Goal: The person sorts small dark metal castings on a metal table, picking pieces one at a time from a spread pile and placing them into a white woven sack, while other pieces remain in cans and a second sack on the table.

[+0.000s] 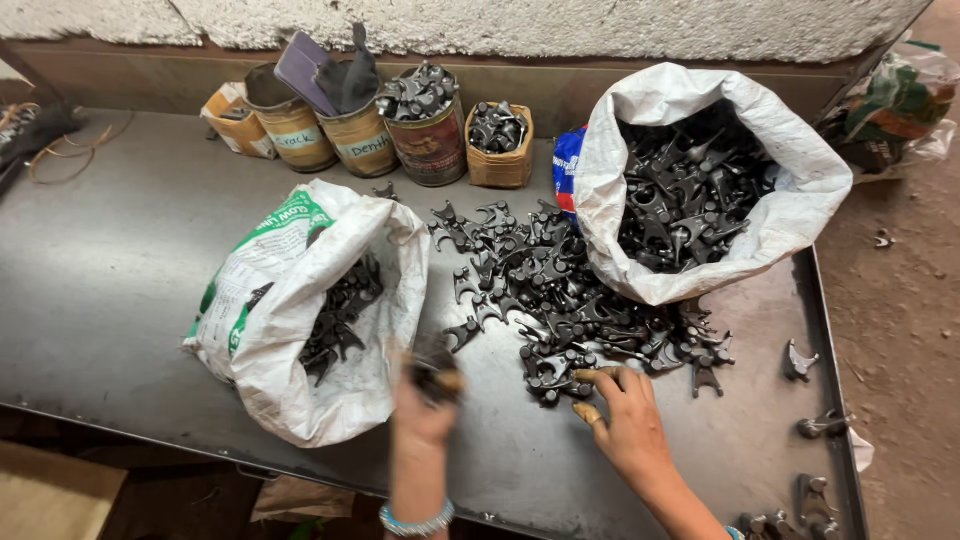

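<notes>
My left hand [425, 400] is blurred in motion and grips a dark metal part [433, 368], just right of the open mouth of a white woven sack [300, 300] lying on the metal table [110, 290]. Dark forked parts show inside that sack. My right hand [625, 415] rests with fingers on the near edge of a loose pile of dark metal parts [560, 300]. A second white sack [700, 180] full of the same parts stands upright behind the pile.
Several cans and a small box [500, 145] stand along the back wall, some holding more parts. A few single parts [800, 362] lie near the table's right edge. Dirt floor lies to the right of the table.
</notes>
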A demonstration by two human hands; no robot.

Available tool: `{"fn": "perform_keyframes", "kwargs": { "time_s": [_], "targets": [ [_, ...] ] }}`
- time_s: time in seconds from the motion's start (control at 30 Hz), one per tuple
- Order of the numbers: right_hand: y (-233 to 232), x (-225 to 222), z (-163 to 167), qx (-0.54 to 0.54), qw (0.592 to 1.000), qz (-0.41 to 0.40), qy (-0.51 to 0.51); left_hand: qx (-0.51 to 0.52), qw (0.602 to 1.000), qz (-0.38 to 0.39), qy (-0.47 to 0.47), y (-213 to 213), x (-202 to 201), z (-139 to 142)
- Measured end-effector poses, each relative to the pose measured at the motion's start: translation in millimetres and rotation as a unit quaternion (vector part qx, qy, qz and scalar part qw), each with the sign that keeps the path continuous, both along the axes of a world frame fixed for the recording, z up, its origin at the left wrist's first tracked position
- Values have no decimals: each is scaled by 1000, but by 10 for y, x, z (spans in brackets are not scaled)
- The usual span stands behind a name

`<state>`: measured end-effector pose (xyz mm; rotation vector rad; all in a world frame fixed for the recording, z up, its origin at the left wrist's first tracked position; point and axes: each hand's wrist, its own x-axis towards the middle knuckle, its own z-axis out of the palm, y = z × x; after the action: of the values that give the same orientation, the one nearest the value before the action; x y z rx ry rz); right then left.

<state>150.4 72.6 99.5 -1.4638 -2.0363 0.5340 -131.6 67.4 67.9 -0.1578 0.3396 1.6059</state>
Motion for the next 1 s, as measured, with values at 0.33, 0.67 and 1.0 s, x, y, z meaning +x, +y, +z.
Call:
{"fn": "perform_keyframes", "kwargs": {
  "time_s": [0.33,0.67,1.0],
  "targets": [
    [63,-25,-508,8,998,27,-59,11,867,183,464,585,-36,115],
    [-51,539,-731,-216,944,-97,230,-49,421,-129,897,620,279,4],
    [-230,988,-810,-410,627,-90,656,21,576,-113,809,14,985,-321]
  ]
}}
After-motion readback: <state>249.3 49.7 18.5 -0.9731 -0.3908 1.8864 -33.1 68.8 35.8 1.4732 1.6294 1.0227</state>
